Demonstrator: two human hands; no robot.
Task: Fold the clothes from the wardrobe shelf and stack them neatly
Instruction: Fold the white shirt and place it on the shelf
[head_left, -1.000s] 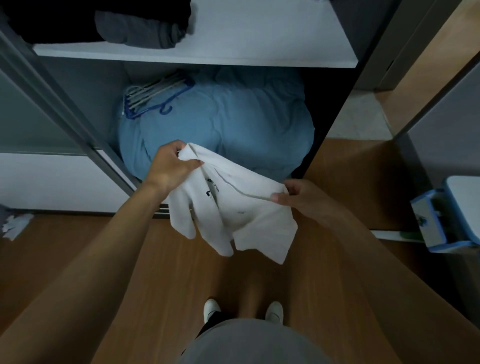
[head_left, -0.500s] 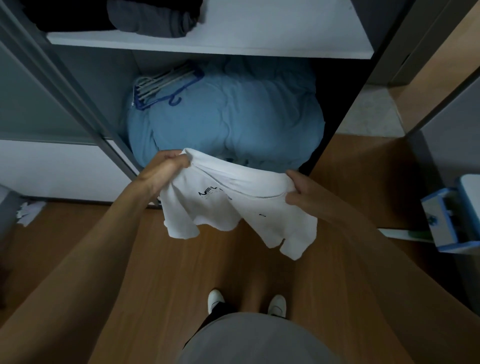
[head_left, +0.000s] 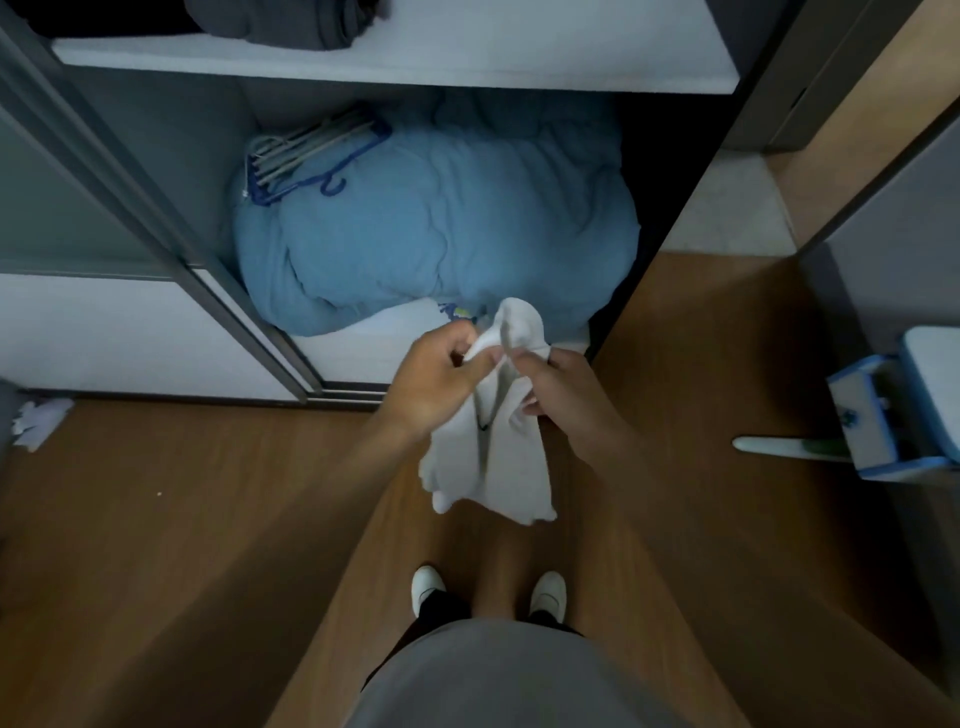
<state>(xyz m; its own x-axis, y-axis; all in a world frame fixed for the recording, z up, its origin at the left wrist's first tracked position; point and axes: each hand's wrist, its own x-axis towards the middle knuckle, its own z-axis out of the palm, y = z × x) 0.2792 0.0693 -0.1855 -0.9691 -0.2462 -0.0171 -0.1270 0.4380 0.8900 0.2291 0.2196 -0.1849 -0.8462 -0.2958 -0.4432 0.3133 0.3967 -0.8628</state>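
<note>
Head view shows the white wardrobe shelf (head_left: 519, 57) up top, a big blue quilt (head_left: 441, 228) under it, and the white T-shirt (head_left: 493, 457) hanging in the air above the wood floor (head_left: 156, 519). The left hand (head_left: 441, 384) and right hand (head_left: 566, 395) both pinch its top, close together, so it could slip or fold crooked. It looks soft, bunched and doubled over.

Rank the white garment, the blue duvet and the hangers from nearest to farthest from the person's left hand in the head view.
1. The white garment: pinched in the left hand itself, hanging down below it.
2. The blue duvet: just ahead of the hand.
3. The hangers: farthest, back and to the left, lying on the duvet's far corner.
</note>
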